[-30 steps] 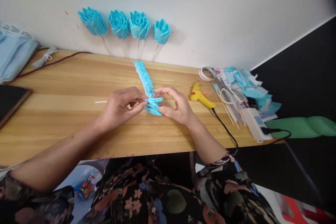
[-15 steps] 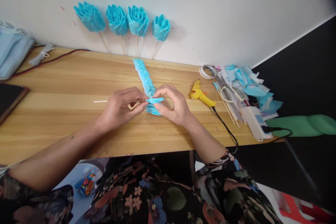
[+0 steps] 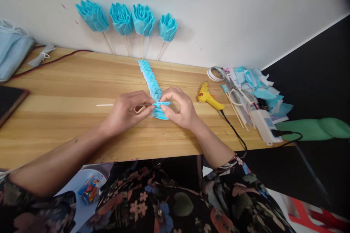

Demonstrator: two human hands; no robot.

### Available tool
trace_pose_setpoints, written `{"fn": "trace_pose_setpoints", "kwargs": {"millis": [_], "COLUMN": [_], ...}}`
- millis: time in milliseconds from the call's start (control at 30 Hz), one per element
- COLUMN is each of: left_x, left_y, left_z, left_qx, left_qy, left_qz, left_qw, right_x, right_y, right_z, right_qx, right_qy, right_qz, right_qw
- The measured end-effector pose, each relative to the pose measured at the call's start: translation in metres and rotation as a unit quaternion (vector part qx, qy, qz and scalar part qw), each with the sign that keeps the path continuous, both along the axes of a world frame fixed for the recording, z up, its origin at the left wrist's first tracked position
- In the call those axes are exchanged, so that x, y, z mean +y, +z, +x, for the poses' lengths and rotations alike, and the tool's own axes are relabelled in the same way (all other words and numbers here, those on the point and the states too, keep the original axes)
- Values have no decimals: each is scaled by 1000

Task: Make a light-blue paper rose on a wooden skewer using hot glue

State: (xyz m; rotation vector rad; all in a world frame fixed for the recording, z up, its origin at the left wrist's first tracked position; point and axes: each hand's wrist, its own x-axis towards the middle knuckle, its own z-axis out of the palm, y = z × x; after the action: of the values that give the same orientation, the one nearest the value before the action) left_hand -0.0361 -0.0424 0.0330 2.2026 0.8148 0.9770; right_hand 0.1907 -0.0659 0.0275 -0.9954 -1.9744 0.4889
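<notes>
Blue pleated fabric, folded into a long strip of overlapping points (image 3: 150,76), lies across the wooden counter (image 3: 68,80), running from the hands back toward the wall. Its near end is gathered between both hands, which meet over the middle of the counter. The left hand (image 3: 124,111) pinches a thin wooden skewer (image 3: 105,105) between thumb and fingers; the stick juts out to the left and its tip points into the folded end, so the pinch appears to keep it level against the fabric. The right hand (image 3: 180,108) is closed on that folded end (image 3: 161,105), thumb and fingertips pressing the pleats flat around the stick, apparently so the layers do not spring apart.

Four finished blue fabric roses on sticks (image 3: 128,20) lean against the white wall behind, well apart from the hands. A yellow hot glue gun (image 3: 209,98) lies just right of the right hand, its black cord trailing off the counter's edge, seemingly kept within reach. Further right sit a roll of tape (image 3: 216,74), scissors (image 3: 240,96), spare skewers and a heap of blue scraps (image 3: 259,83). At far left rests a stack of pale blue face masks (image 3: 12,52) beside a dark tablet (image 3: 9,100).
</notes>
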Motion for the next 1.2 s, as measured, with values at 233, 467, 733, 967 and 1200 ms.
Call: {"fn": "trace_pose_setpoints", "kwargs": {"millis": [233, 467, 733, 967, 1200], "left_x": [3, 7, 15, 12, 7], "left_y": [-3, -6, -10, 1, 4], "left_z": [0, 0, -3, -7, -9], "left_qx": [-10, -46, -73, -40, 21], "left_qy": [22, 44, 57, 49, -81], "left_qz": [5, -25, -30, -15, -75], "left_qw": [1000, 998, 995, 998, 994], "right_x": [-1, 0, 2, 6, 26], "right_y": [-1, -4, -6, -7, -15], "right_z": [2, 5, 9, 16, 31], "right_qx": [10, 29, 25, 38, 83], "right_qy": [8, 12, 9, 23, -63], "right_qz": [-27, -34, -45, -40, -22], "right_qw": [1000, 999, 999, 998, 994]}}
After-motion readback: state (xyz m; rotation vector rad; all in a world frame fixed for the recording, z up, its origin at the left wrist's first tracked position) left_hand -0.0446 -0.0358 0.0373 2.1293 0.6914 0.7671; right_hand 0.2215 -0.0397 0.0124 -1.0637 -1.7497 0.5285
